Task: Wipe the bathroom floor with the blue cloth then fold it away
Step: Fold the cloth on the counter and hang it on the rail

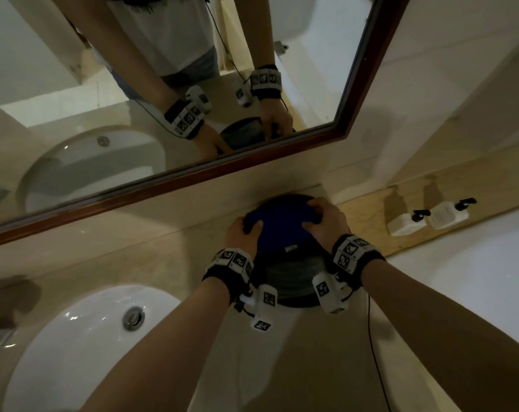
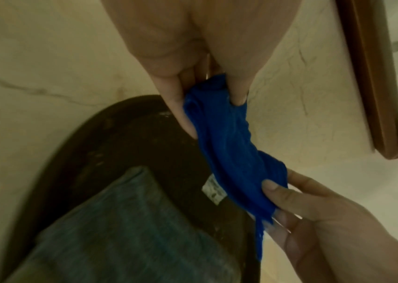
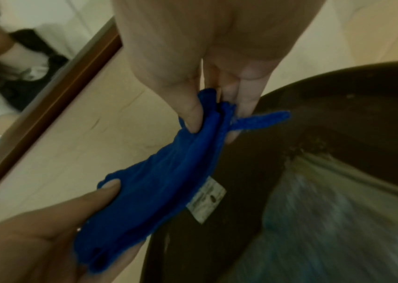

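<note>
While both hands pinch the blue cloth [image 1: 282,226] over the dark round tray [image 1: 293,301] at the counter's back edge, left hand [image 2: 193,63] clamps one end, right hand [image 3: 207,63] the other; a loosened pinch could undo the fold.

The head view is taken from above, facing fwd and down over both forearms onto the counter [image 1: 326,352], w/ the sink [image 1: 83,337] at lower left and the mirror [image 1: 192,84] across the top; the reflection is seen too. The left wrist view is set v. close along the left hand [image 2: 193,63], facing the blue cloth [image 2: 231,153] and the dark round tray [image 2: 110,137]. The right wrist view is set equally close along the right hand [image 3: 212,63], from the opposite side. The cloth, tray, grey folded cloth [image 3: 333,220] and mirror frame are shared by all three views; each wrist view also takes in the opposite hand.
</note>
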`<state>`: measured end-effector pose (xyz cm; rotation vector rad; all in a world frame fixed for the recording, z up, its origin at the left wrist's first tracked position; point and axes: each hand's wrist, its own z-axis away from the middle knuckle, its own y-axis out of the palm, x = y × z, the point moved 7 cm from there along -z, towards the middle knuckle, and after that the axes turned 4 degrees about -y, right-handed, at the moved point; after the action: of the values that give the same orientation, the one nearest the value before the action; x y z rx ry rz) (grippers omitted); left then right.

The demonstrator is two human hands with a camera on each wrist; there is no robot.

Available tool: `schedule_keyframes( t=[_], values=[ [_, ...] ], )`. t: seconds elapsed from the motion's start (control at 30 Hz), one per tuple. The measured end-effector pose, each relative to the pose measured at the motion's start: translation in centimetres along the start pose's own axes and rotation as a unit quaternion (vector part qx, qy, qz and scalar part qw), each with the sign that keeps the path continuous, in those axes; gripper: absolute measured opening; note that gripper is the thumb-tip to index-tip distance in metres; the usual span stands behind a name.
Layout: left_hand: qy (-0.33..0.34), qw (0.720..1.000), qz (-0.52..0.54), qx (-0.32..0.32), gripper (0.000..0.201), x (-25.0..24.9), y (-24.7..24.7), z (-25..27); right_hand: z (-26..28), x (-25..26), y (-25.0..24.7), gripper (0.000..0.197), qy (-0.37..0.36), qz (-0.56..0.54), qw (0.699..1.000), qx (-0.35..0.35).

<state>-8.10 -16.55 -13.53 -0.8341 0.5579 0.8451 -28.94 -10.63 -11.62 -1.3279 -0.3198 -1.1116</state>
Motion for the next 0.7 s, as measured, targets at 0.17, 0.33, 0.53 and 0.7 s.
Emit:
schedule_keyframes(
  t=[0.17, 0.33, 0.53, 0.7],
  values=[
    [-0.020, 0.998, -0.039, 0.045, 0.057, 0.2, 2.1, -2.2, -1.4, -1.6, -0.3, 0.046, 0.027, -0.002, 1.000, -0.010],
    [-0.047, 0.997, -0.060, 0.012, 0.056, 1.8, 2.9, -2.9, -1.7, -3.5, 0.6, 0.043, 0.043, 0.030, 0.999, 0.007],
    [-0.042, 0.995, -0.084, -0.030, 0.052, 1.5, 2.4, -2.0, -1.4, -4.1, -0.1, 0.026, 0.057, 0.033, 0.997, -0.029],
    [-0.044, 0.996, -0.064, -0.038, 0.048, 1.9, 0.6, 0.3, 0.1, -3.0, -1.1, 0.017, 0.037, 0.040, 0.998, -0.044]
  ],
)
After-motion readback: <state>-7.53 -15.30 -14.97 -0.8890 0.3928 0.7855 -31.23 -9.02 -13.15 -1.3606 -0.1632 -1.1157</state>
